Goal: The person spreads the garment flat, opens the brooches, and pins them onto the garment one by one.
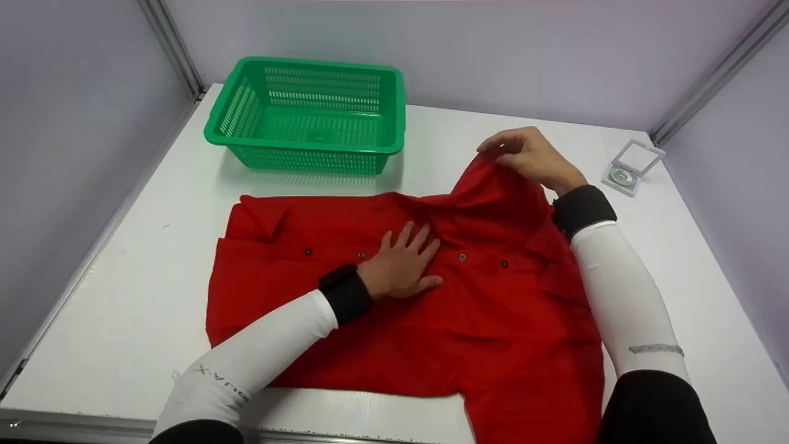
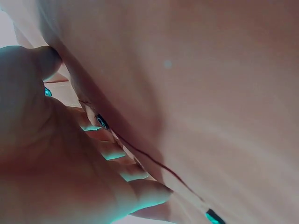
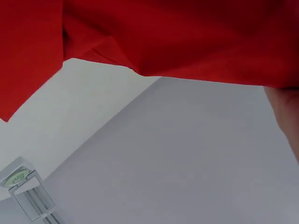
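A red buttoned shirt [image 1: 370, 320] lies spread on the white table [image 1: 148, 296], its row of dark buttons running left to right. My left hand [image 1: 404, 262] lies flat on the shirt's middle, fingers straight, pressing it down. In the left wrist view the shirt [image 2: 210, 93] fills the frame beside my palm [image 2: 56, 163]. At the far right my right hand [image 1: 524, 154] pinches a raised fold of the shirt and holds it above the table. The right wrist view shows only the lifted red cloth [image 3: 187, 37] hanging over the table.
A green plastic basket [image 1: 311, 114] stands at the back left, with nothing in it. A small clear case holding a round object [image 1: 632, 166] sits at the back right, also seen in the right wrist view [image 3: 23, 184]. Grey walls enclose the table.
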